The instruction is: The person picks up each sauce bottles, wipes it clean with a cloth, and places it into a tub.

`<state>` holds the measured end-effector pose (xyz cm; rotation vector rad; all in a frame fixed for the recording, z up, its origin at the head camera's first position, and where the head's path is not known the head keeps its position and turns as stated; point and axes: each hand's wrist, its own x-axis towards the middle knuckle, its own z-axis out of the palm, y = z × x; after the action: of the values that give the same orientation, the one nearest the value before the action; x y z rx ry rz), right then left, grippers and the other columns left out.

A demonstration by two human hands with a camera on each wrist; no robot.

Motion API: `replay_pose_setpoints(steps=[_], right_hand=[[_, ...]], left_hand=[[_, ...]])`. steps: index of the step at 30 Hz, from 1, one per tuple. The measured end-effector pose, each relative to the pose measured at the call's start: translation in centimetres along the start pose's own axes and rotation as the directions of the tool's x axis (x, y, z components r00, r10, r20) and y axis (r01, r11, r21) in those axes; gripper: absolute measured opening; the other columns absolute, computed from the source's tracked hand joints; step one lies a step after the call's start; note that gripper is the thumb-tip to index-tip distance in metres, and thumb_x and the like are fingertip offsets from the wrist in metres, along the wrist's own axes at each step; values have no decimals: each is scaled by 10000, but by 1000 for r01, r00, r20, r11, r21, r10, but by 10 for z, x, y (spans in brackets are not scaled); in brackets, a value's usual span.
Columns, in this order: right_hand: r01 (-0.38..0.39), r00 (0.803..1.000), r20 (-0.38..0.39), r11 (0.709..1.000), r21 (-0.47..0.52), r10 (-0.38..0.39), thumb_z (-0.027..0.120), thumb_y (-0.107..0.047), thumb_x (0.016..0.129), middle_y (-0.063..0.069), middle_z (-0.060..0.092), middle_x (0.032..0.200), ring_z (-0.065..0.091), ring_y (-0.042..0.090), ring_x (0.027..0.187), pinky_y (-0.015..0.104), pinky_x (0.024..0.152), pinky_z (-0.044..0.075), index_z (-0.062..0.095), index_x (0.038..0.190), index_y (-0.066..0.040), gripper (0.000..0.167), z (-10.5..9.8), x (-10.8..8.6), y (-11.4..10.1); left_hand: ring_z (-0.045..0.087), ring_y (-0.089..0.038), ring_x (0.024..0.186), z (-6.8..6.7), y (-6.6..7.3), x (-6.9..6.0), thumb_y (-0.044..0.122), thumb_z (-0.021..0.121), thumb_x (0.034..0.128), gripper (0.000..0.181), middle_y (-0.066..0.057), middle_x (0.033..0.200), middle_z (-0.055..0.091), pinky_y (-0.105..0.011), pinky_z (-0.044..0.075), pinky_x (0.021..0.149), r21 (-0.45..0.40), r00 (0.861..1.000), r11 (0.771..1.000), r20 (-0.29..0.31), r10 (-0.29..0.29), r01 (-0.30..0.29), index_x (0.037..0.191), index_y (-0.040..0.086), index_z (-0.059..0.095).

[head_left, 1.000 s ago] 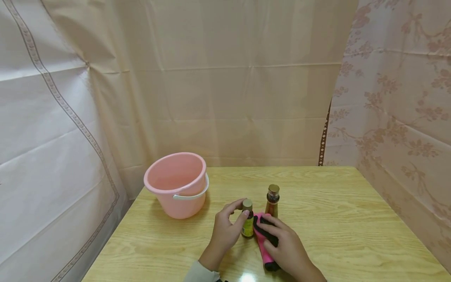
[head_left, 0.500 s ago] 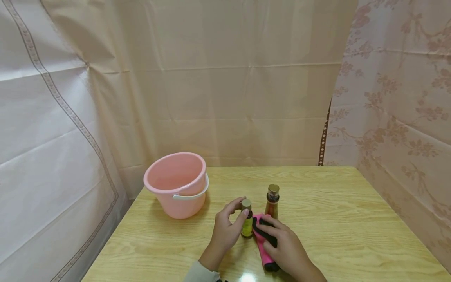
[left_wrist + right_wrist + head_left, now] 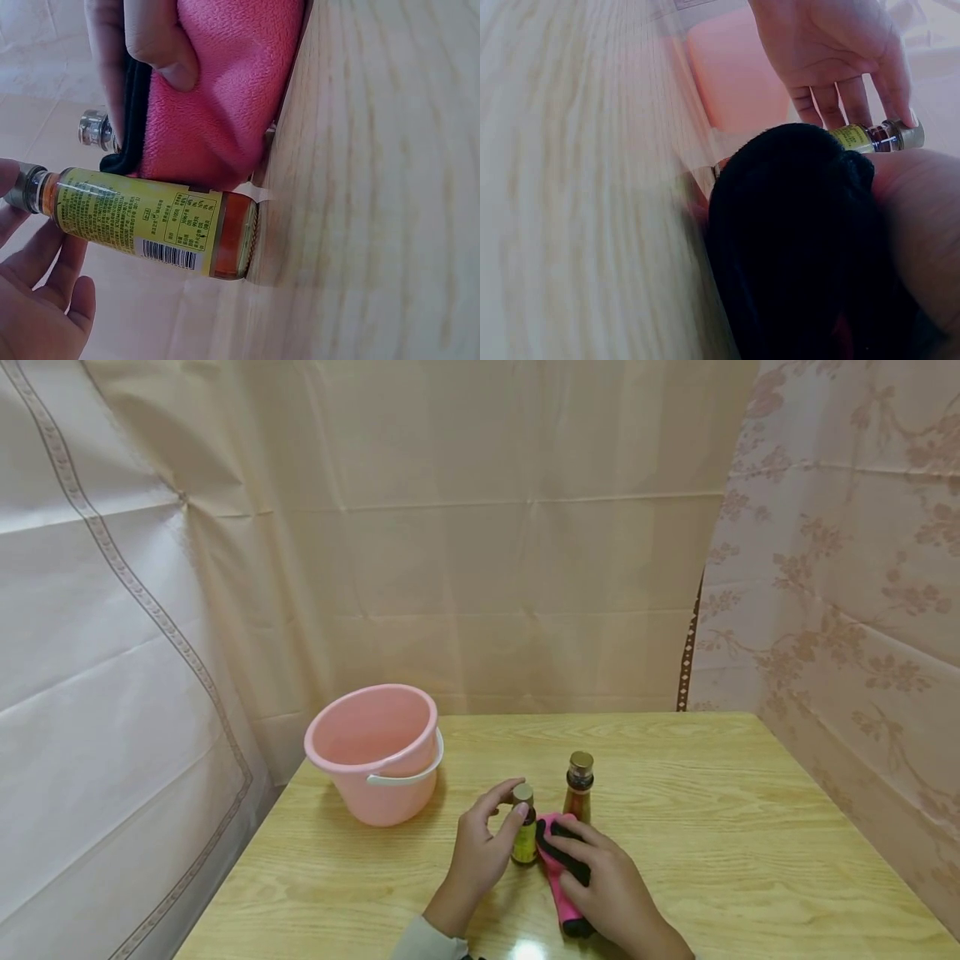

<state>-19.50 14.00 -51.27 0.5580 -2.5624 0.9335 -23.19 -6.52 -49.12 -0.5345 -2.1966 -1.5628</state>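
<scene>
In the head view my left hand (image 3: 480, 845) pinches the gold cap of a small glass bottle (image 3: 524, 843) between thumb and index finger. The bottle stands upright on the table; its yellow label with a barcode shows in the left wrist view, where the other fingers lie apart from the glass. My right hand (image 3: 611, 883) grips a folded pink cloth (image 3: 567, 906) with black edging, which touches or nearly touches the bottle's side. In the right wrist view the cloth's dark part (image 3: 780, 240) covers much of the bottle.
Behind the cloth stands a taller bottle (image 3: 580, 797) with a gold cap, its lower part hidden. A pink bucket (image 3: 386, 802) with a white handle (image 3: 408, 779) sits at the left of the wooden table (image 3: 697, 802). Curtains hang behind and on both sides.
The small bottle's body shifts very slightly left under my left hand. Both hands otherwise keep their places and their holds.
</scene>
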Motion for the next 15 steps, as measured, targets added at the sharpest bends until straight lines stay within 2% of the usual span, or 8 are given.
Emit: replay_pose_setpoints(steps=[7,15], right_hand=[[60,996,-72,998,2,-59,840,-72,791,-5,596,1485,604,244,1331,473,986,555,763,1253,-283,513,1,-1,1],[120,980,-166,992,25,-114,812,-10,770,-28,589,1490,607,227,1330,460,942,579,745,1276,-302,588,0,-1,-1]], left_hand=[[635,-98,1092,-1,2,0,323,668,1020,310,154,1143,680,-352,457,943,13,1000,1000,-7,4,-4,1321,394,657],[641,-110,1101,-1,0,0,303,665,1022,326,142,1144,682,-358,452,952,3,1000,1000,2,11,-11,1338,383,653]])
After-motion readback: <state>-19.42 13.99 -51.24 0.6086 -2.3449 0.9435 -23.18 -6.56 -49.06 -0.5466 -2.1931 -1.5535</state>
